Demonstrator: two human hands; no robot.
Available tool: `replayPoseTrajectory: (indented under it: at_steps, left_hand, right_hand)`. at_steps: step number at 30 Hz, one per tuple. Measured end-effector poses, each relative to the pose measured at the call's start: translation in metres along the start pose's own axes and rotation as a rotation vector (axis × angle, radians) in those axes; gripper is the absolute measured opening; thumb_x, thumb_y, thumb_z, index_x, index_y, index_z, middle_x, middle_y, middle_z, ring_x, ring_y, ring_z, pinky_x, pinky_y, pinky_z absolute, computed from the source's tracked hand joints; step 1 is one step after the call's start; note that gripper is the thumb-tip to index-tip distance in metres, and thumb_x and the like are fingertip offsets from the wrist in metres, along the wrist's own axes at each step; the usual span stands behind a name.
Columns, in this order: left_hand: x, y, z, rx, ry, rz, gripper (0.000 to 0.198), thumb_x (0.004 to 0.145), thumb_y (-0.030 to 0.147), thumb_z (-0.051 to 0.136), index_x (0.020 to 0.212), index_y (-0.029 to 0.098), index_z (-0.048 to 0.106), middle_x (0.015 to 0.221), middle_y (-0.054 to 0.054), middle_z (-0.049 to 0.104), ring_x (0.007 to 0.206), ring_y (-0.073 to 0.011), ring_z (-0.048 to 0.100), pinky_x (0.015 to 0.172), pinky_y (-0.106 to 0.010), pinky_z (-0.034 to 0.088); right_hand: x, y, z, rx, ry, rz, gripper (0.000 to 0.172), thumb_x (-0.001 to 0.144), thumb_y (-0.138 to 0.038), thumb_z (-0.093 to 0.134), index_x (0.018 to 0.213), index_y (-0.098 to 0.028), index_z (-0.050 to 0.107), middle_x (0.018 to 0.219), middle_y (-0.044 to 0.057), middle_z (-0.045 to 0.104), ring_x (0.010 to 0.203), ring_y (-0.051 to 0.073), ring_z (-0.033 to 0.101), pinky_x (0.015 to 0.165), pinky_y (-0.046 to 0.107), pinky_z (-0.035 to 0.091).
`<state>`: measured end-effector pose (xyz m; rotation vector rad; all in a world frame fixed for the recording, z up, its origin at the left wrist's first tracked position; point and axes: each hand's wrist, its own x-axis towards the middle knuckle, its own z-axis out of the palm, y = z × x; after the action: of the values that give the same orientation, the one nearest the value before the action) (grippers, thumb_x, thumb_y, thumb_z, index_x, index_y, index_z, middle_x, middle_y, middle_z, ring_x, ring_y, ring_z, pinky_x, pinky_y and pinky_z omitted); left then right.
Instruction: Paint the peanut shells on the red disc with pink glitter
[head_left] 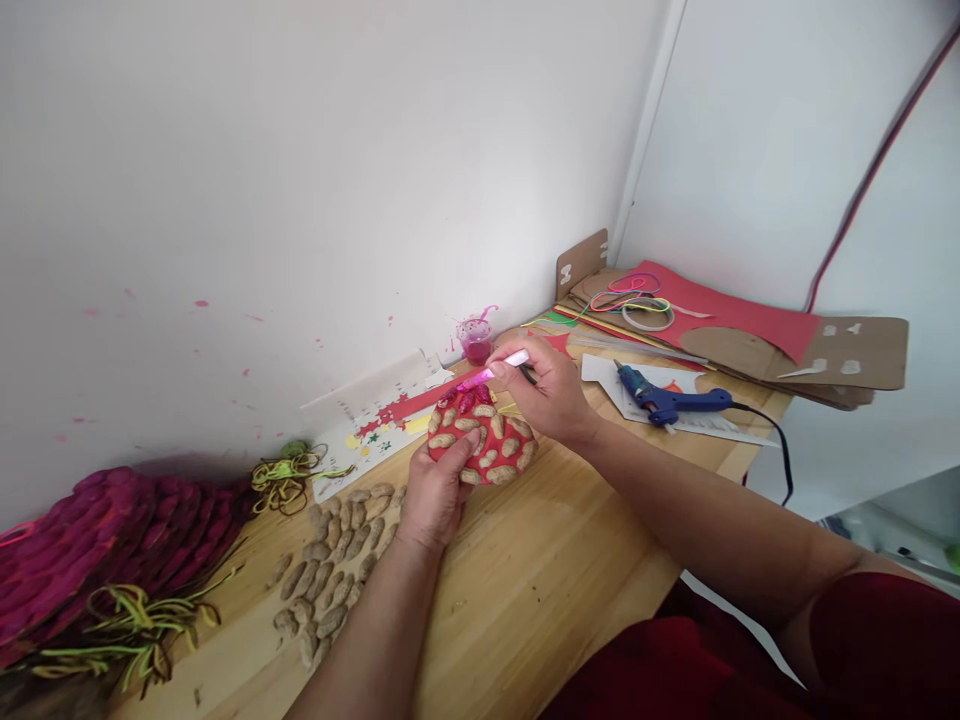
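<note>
My left hand [442, 490] grips a round red disc [448, 457] covered with peanuts in their shells, thumb pressed on its face. A few peanuts at the disc's upper edge are wet with magenta paint [466, 400]; the others are bare. In my right hand [551, 390] is a paintbrush [499, 370] with a white handle smeared pink. Its bristle end rests at the painted peanuts and is hard to make out. Just behind the disc, against the wall, stands a small clear cup [475, 340] of magenta paint.
Loose peanuts [337, 550] lie left of my left forearm. Magenta-painted pieces [90, 540] are stacked at far left, beside yellow-green yarn bundles [135, 630]. Paper stars [394, 408] lie on white paper. At right are a blue glue gun [675, 400] with its cord and cardboard sheets [862, 365].
</note>
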<state>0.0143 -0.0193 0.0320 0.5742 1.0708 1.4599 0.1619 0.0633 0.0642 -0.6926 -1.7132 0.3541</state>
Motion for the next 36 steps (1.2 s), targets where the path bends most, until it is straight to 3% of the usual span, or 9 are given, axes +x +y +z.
replayPoseTrajectory:
  at_steps: [3,8,12,17,21,28,36]
  left_hand:
    - [-0.0003,0.0008,0.0003,0.002,0.002,-0.005,0.041,0.050,0.033,0.098,0.074,0.016,0.068,0.046,0.008,0.054,0.034,-0.0056,0.040,0.039,-0.019,0.032]
    - [-0.0009,0.0019,0.0010,0.016,0.018,-0.007,0.042,0.050,0.034,0.098,0.075,0.017,0.069,0.049,0.006,0.057,0.040,-0.0102,0.051,0.044,-0.022,0.041]
    - [-0.0012,0.0027,0.0020,0.016,0.016,-0.010,0.041,0.050,0.033,0.097,0.069,0.018,0.063,0.046,0.008,0.052,0.036,-0.0072,0.045,0.041,-0.020,0.035]
    - [-0.0003,0.0014,0.0015,0.001,0.010,-0.012,0.044,0.049,0.032,0.098,0.080,0.015,0.070,0.066,-0.001,0.072,0.052,-0.0136,0.064,0.050,-0.022,0.048]
    - [0.0006,-0.0009,-0.0005,-0.003,-0.003,-0.005,0.046,0.052,0.032,0.097,0.087,0.014,0.073,0.078,-0.006,0.078,0.063,-0.0192,0.073,0.060,-0.027,0.056]
    - [0.0006,-0.0001,-0.0002,-0.002,-0.005,-0.006,0.048,0.054,0.031,0.097,0.093,0.013,0.074,0.085,-0.008,0.081,0.074,-0.0238,0.078,0.068,-0.032,0.061]
    - [0.0011,-0.0010,-0.0009,0.003,-0.011,-0.003,0.049,0.055,0.033,0.096,0.094,0.013,0.074,0.084,-0.009,0.081,0.071,-0.0230,0.077,0.065,-0.031,0.060]
  right_hand:
    - [0.0002,0.0005,0.0002,0.017,-0.049,-0.030,0.010,0.096,-0.027,0.062,0.091,-0.022,0.069,0.088,0.003,0.076,0.084,0.018,0.066,0.081,0.034,0.051]
    - [0.0008,0.0013,-0.0002,-0.018,-0.011,-0.014,0.010,0.096,-0.028,0.063,0.091,-0.022,0.069,0.089,0.004,0.076,0.086,0.019,0.066,0.082,0.035,0.050]
    - [-0.0005,-0.0011,0.0010,-0.012,-0.054,-0.076,0.011,0.096,-0.028,0.063,0.090,-0.022,0.070,0.086,0.003,0.076,0.083,0.019,0.065,0.082,0.035,0.049]
    - [-0.0018,-0.0033,0.0014,-0.062,-0.039,-0.077,0.014,0.096,-0.030,0.062,0.089,-0.022,0.071,0.085,0.004,0.076,0.084,0.020,0.064,0.083,0.037,0.048]
    - [-0.0021,-0.0045,0.0014,-0.048,-0.048,-0.079,0.013,0.096,-0.030,0.063,0.089,-0.022,0.071,0.086,0.003,0.077,0.084,0.020,0.065,0.084,0.037,0.048]
    - [-0.0013,-0.0039,0.0004,-0.093,-0.037,-0.098,0.013,0.096,-0.029,0.063,0.089,-0.023,0.071,0.086,0.004,0.077,0.086,0.021,0.064,0.086,0.039,0.048]
    - [-0.0020,-0.0036,0.0012,-0.104,-0.056,-0.093,0.014,0.096,-0.031,0.063,0.088,-0.023,0.071,0.085,0.004,0.077,0.085,0.022,0.065,0.086,0.039,0.048]
